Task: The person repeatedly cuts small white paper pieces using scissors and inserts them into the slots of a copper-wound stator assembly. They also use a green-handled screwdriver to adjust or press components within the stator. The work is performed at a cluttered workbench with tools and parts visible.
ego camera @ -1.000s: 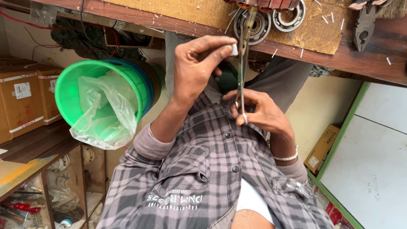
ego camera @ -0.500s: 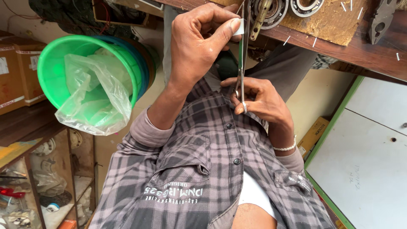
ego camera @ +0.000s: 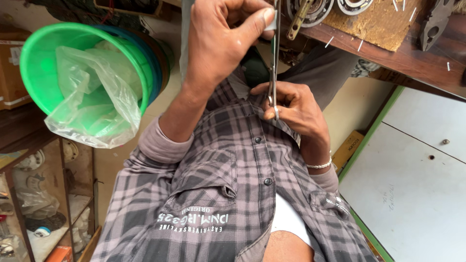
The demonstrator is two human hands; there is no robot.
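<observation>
My left hand (ego camera: 218, 43) is raised in front of my checked shirt (ego camera: 228, 184), its thumb and forefinger pinching a small white piece (ego camera: 272, 22). Just below it, my right hand (ego camera: 298, 111) grips the looped end of a slim metal scissor-like tool (ego camera: 274, 63). The tool stands upright, with its tip reaching the white piece at the left fingertips. A thin bracelet circles my right wrist. The tool's upper end runs out of the picture at the top.
A green basin (ego camera: 34, 58) holding a clear plastic bag (ego camera: 97, 106) sits in a blue one at left. A wooden bench edge (ego camera: 388, 53) at top carries bearings (ego camera: 310, 9) and pliers (ego camera: 434, 22). A white panel (ego camera: 417, 179) lies right, shelves (ego camera: 43, 218) lower left.
Both hands and the tool sit higher and larger in the view than before. The left fingers stay pinched at the tool's tip and the right hand keeps its hold.
</observation>
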